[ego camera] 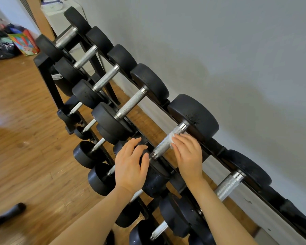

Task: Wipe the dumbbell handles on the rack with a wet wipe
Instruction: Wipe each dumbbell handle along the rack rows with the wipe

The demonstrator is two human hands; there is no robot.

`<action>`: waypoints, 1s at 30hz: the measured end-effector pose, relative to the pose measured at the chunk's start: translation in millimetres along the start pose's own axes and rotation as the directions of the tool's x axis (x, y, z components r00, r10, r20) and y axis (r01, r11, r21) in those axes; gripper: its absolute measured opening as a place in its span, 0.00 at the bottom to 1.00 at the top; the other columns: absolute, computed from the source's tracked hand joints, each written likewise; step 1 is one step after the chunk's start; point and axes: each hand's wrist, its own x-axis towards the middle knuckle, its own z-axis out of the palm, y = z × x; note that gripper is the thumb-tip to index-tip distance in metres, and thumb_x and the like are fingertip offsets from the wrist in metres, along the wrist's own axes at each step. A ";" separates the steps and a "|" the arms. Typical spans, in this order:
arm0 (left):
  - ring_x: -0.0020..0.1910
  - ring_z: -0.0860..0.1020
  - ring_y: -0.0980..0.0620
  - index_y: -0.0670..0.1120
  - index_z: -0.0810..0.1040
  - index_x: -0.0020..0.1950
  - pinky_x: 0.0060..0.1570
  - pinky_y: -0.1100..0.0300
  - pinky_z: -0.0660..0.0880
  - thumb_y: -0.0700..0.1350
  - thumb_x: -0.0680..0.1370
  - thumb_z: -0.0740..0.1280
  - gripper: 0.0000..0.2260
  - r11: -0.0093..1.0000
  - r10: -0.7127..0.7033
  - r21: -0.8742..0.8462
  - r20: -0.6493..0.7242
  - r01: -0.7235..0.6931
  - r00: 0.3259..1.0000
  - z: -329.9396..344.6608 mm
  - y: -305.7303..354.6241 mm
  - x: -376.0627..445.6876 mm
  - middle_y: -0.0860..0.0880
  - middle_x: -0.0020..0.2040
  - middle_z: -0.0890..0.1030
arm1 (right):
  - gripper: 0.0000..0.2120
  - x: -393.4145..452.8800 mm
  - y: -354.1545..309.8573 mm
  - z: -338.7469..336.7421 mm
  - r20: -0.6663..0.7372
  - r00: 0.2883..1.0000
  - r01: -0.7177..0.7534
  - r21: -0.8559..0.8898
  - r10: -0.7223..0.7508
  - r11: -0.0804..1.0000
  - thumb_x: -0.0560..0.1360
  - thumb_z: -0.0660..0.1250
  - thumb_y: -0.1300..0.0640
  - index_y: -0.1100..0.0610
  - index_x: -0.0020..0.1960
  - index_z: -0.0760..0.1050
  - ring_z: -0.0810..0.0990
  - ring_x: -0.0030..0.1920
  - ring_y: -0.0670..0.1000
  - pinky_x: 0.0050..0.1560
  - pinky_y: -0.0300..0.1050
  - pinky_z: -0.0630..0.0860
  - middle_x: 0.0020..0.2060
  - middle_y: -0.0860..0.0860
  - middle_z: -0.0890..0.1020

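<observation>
Dumbbells with black round heads and knurled steel handles lie in a row on the top tier of a black rack (48, 80) that runs along a grey wall (219, 50). The right hand (188, 154) presses a white wipe (171, 138) against the upper part of one handle (163, 145), fingers laid nearly straight over the wipe, most of which is hidden under them. That handle belongs to the fifth dumbbell along the rack's top tier, counted from the rack's far end. The left hand (130, 164) rests on the near black head (154, 179) of the same dumbbell, fingers relaxed and slightly spread, holding nothing. The far head (193, 117) of this dumbbell sits against the rack's rear rail, beside the wall. Smaller dumbbells fill the rack's lower tiers, below the hands. Beyond the rack's far end stand a white box (64, 13) and a colourful bag (24, 43) on the wooden floor (25, 138). A dark object (9, 214) lies on the floor, well apart from the rack's near side.
</observation>
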 end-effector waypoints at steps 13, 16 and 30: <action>0.67 0.72 0.48 0.46 0.81 0.58 0.65 0.50 0.68 0.53 0.81 0.54 0.19 1.000 -0.001 0.002 0.003 0.001 1.000 0.5 0.0 0.4 0.49 0.65 0.78 | 0.14 8.9 -10.7 -4.3 0.040 0.993 -0.118 0.081 0.115 0.990 0.79 0.62 0.55 0.63 0.54 0.81 0.79 0.51 0.53 0.48 0.48 0.80 0.51 0.56 0.82; 0.67 0.72 0.48 0.46 0.81 0.58 0.65 0.50 0.68 0.52 0.81 0.54 0.19 1.000 0.002 0.000 0.004 -0.002 1.000 0.8 -0.7 0.8 0.48 0.65 0.78 | 0.15 18.6 -7.3 -5.5 0.008 0.981 -0.194 0.093 0.194 0.977 0.79 0.61 0.55 0.63 0.55 0.81 0.80 0.52 0.53 0.50 0.49 0.80 0.51 0.56 0.82; 0.66 0.73 0.47 0.45 0.82 0.58 0.64 0.48 0.71 0.52 0.81 0.55 0.19 1.000 0.009 -0.002 0.007 -0.009 1.000 -0.2 -0.1 1.1 0.48 0.64 0.78 | 0.13 3.7 -10.6 -2.9 0.009 0.984 -0.179 0.147 0.180 0.973 0.77 0.66 0.58 0.64 0.57 0.81 0.74 0.53 0.49 0.53 0.36 0.74 0.52 0.56 0.80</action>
